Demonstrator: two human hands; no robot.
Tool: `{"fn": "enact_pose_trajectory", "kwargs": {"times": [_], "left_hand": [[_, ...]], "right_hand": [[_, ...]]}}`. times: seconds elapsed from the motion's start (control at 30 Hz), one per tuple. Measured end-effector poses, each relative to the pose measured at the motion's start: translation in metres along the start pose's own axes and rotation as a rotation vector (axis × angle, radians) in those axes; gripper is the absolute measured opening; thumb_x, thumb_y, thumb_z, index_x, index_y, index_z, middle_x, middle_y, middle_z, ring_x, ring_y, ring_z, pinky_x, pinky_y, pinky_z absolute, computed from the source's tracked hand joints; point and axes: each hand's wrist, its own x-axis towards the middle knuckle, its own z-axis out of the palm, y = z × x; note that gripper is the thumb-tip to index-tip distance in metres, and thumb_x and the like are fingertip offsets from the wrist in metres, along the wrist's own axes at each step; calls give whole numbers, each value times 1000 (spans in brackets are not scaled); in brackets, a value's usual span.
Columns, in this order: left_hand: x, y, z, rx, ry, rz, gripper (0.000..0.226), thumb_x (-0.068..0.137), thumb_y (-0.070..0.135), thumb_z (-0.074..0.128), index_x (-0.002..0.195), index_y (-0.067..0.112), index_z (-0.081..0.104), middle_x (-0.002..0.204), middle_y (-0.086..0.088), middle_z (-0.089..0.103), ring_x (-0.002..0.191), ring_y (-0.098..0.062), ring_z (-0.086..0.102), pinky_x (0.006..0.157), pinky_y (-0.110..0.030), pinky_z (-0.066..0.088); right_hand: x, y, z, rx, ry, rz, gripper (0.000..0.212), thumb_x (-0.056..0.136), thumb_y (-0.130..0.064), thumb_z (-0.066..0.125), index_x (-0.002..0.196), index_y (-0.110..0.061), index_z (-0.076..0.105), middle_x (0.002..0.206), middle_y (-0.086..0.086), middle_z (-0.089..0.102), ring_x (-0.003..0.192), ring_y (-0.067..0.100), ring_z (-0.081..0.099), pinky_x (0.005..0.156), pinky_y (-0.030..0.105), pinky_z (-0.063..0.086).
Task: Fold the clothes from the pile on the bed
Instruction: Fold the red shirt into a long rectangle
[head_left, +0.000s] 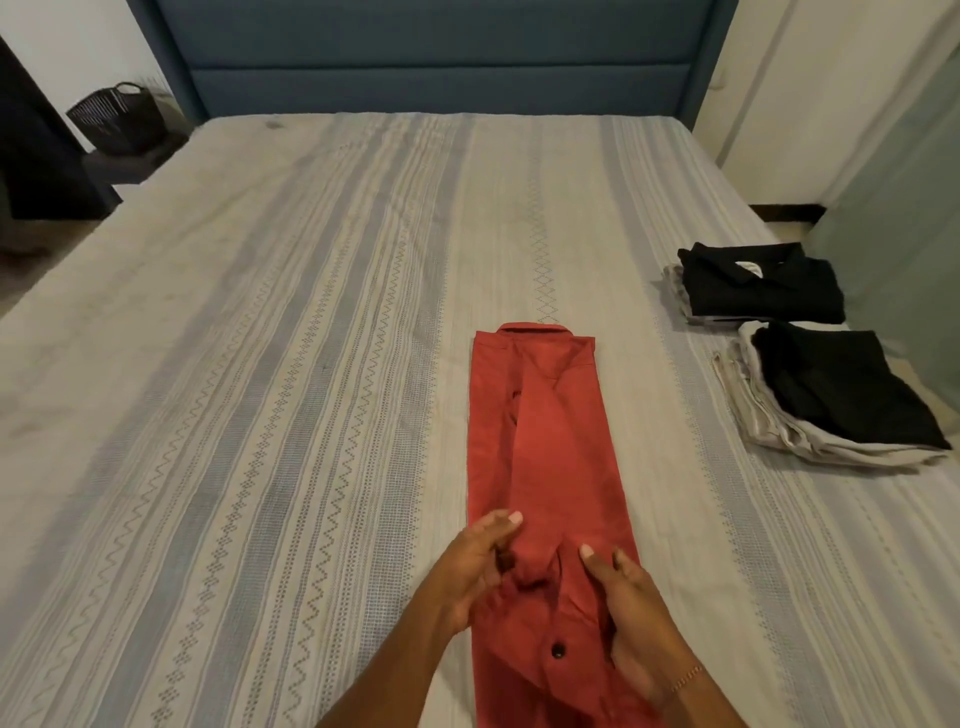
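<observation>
Shirt: my red shirt (540, 467), a long strip, collar pointing toward the headboard (441, 57).
Left hand (475, 569): fingers curled, pinching the shirt's left edge.
Right hand (631, 618): curled, gripping its right edge.
Room: bare bedspread (234, 364) left of the shirt; folded stacks (810, 353) right.

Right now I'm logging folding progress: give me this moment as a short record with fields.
garment in work: red shirt, folded into a long strip, collar at far end
left hand: grips its near part
right hand: grips its near part
finished: two folded stacks, black garments on top, at right
surface: striped bedspread
</observation>
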Motion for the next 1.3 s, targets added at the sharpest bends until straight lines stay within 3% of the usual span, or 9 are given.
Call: {"fn": "enact_pose_trajectory", "kwargs": {"times": [0.07,0.13,0.3,0.47,0.63,0.8,0.93,1.07,1.3], "left_hand": [[-8,2,-5,-53,-32,74,31,84,24,77,105,5,65,86,-13,62,83,-25,61,92,-45,56],[-15,-4,-9,-54,-36,111,19,85,20,71,97,7,62,78,-9,58,80,-22,62,91,-40,52],[-21,-42,-5,143,136,-35,50,86,44,73,122,11,60,126,-21,66,103,-35,68,93,-44,53],[-29,-49,11,275,72,-63,45,93,49,61,109,9,76,105,-17,75,100,-31,71,93,-44,56],[-26,-44,20,142,19,-60,52,95,46,63,125,3,69,127,-21,67,120,-33,64,112,-49,43],[-22,-45,25,-158,-3,-204,65,102,53,37,134,2,62,133,-24,62,124,-36,59,114,-48,39],[-30,-43,26,-167,1,-169,47,90,31,54,121,-2,65,116,-22,66,106,-35,64,106,-47,47],[-38,-37,18,-183,-37,-86,37,93,22,59,123,4,70,134,-24,58,120,-37,60,107,-51,47],[-58,-42,-1,85,-96,-80,40,93,18,70,129,3,65,135,-23,61,125,-36,60,108,-48,47]], "right_hand": [[2,5,-8,-2,30,12,29,94,-22,68,115,-2,70,110,14,75,106,31,71,102,49,52],[2,14,-12,-21,50,65,33,92,-26,72,111,0,72,107,17,75,104,33,72,101,49,53],[1,30,-17,-105,-15,166,30,95,-24,68,115,-2,70,103,14,77,99,31,73,93,47,57],[-6,17,-19,-291,-102,56,27,97,-23,66,121,-11,68,103,7,78,95,26,75,91,47,59],[-14,12,-21,-88,-239,114,28,100,-15,61,126,-8,65,116,16,73,107,32,71,94,45,57],[-22,10,-23,103,-313,158,27,97,-10,60,121,-4,69,118,17,72,103,28,73,78,33,62],[-25,11,-27,176,-388,209,35,89,-17,65,121,-4,71,130,22,65,114,35,67,95,45,57],[-27,10,-27,38,-423,104,42,97,-18,64,138,-12,57,133,16,65,123,35,62,111,53,43],[-26,31,-32,-255,-219,-64,41,83,-19,80,120,-11,65,108,6,77,100,24,74,90,42,58]]}}
